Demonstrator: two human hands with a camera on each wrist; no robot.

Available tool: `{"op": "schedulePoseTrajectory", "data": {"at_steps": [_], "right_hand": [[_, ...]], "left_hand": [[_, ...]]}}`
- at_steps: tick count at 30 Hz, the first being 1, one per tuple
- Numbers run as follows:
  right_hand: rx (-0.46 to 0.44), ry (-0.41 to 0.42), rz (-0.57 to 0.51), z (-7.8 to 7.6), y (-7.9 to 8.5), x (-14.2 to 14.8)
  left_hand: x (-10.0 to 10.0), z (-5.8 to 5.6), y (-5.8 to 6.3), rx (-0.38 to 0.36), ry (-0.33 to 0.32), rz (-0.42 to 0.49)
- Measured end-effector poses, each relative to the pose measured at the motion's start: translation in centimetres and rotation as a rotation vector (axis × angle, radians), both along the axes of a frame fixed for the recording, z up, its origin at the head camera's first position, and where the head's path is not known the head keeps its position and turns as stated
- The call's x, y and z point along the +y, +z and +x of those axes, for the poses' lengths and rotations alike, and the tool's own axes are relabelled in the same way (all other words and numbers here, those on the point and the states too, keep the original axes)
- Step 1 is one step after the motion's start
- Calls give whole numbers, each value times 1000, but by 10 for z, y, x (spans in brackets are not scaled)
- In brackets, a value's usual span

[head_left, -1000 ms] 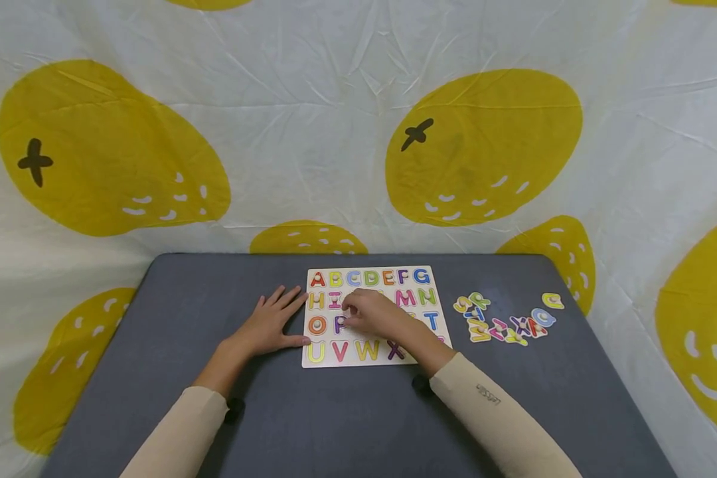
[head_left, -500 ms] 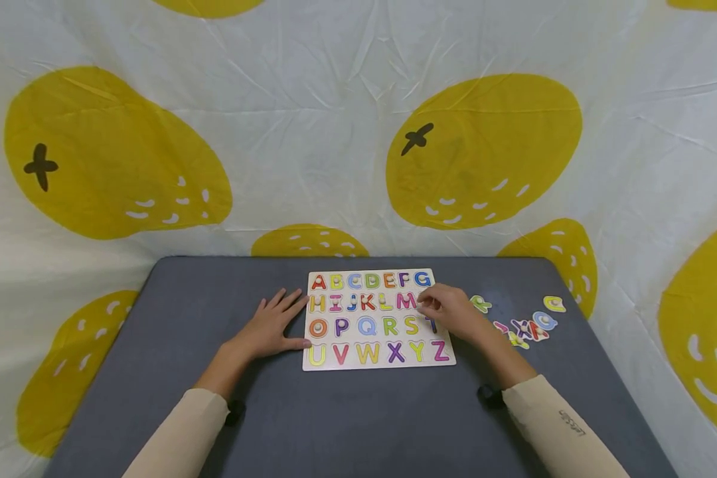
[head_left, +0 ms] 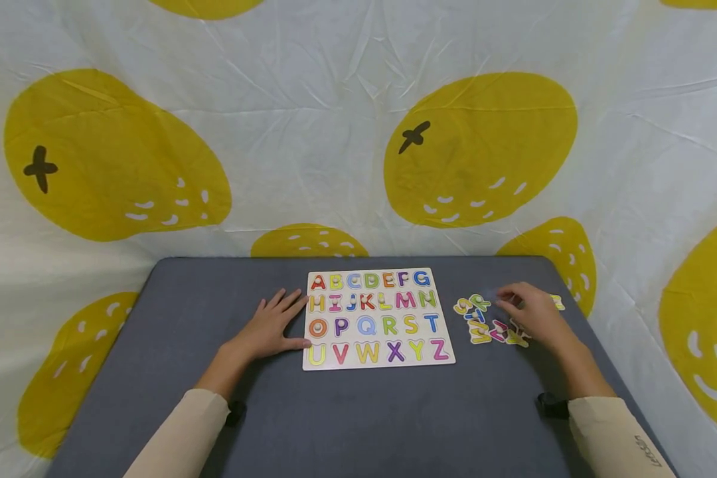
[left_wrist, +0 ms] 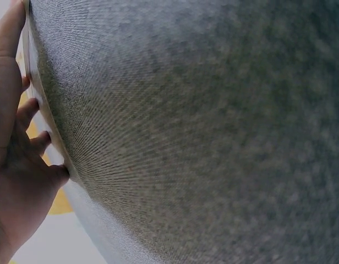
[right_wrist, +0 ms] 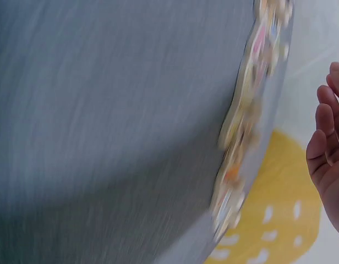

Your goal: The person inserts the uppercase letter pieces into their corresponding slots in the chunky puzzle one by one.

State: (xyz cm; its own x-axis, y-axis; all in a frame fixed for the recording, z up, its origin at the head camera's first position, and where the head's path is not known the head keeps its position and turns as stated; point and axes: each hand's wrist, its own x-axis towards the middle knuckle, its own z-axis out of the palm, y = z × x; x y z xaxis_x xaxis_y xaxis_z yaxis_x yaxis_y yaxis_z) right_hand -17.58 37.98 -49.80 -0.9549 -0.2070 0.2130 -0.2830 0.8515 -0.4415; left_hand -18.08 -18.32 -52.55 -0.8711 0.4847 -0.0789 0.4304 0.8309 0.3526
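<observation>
A wooden alphabet peg puzzle board lies on the dark grey table. Knobbed letters such as the A and the purple P sit in its upper part; the Q, R and S places and the bottom row show no knobs. My left hand rests flat with fingers spread, fingertips and thumb at the board's left edge. Over the loose letter pieces to the right hovers my right hand, fingers loosely bent. In the right wrist view, nothing shows between these fingers. Some pieces are hidden beneath this hand.
Loose letters include a green R, a pink piece and a yellow piece farther right. A white curtain with yellow fruit prints hangs behind the table.
My right hand has moved from over the board's P area, past its right edge, to above the loose letters. The P now shows uncovered. My left hand stays at the board's edge.
</observation>
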Motion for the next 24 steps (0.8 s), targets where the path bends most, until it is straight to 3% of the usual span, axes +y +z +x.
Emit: {"op": "schedulePoseTrajectory", "data": {"at_steps": [5, 12, 17, 24], "right_hand": [[7, -60, 13, 8, -2, 35], [-66, -63, 43, 12, -11, 72], [-124, -60, 78, 13, -19, 85], [-131, -75, 107, 11, -29, 89]], "left_hand": [[0, -1, -1, -3, -2, -5], [-1, -2, -5, -1, 0, -12], [-2, -1, -4, 2, -4, 3], [-2, -2, -5, -4, 0, -8]]}}
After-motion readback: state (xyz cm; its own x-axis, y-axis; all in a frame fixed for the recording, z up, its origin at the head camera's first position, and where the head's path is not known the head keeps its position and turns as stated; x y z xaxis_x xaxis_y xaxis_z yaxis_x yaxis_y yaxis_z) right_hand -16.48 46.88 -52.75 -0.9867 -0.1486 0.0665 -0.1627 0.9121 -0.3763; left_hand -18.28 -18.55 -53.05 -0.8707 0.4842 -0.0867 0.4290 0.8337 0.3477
